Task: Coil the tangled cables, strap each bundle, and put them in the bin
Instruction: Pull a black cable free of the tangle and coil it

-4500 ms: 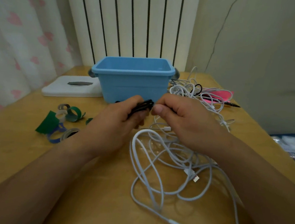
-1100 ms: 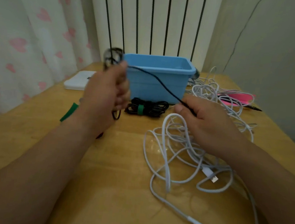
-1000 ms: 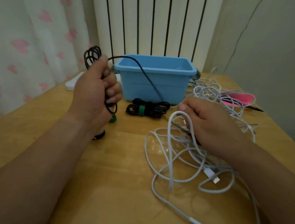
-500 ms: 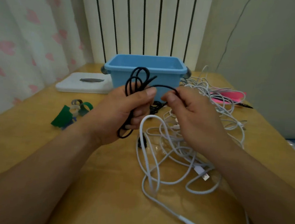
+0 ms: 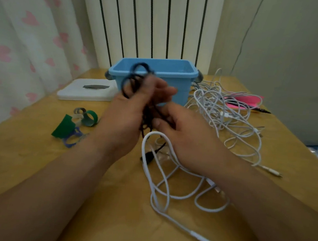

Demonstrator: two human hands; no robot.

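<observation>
My left hand (image 5: 130, 116) holds a coil of thin black cable (image 5: 134, 76) upright in front of the blue bin (image 5: 179, 72); its fingers are blurred by motion. Close beside it, my right hand (image 5: 187, 136) pinches the lower strands of the same black cable. The cable's tail and dark plug (image 5: 148, 156) hang down to the table. Tangled white cables (image 5: 221, 114) spread across the table under and right of my right hand. Loose hook-and-loop straps (image 5: 74, 123), green, blue and grey, lie to the left.
A white flat box (image 5: 84, 91) lies left of the bin. A pink item and a pen (image 5: 251, 102) sit behind the white cables at the right. A radiator and curtain stand behind the wooden table (image 5: 38, 149). The table's right edge runs close to the cables.
My left hand swung the black coil from the far left back to the middle. My right hand slid along the cable to meet it; both now hold the coil together.
</observation>
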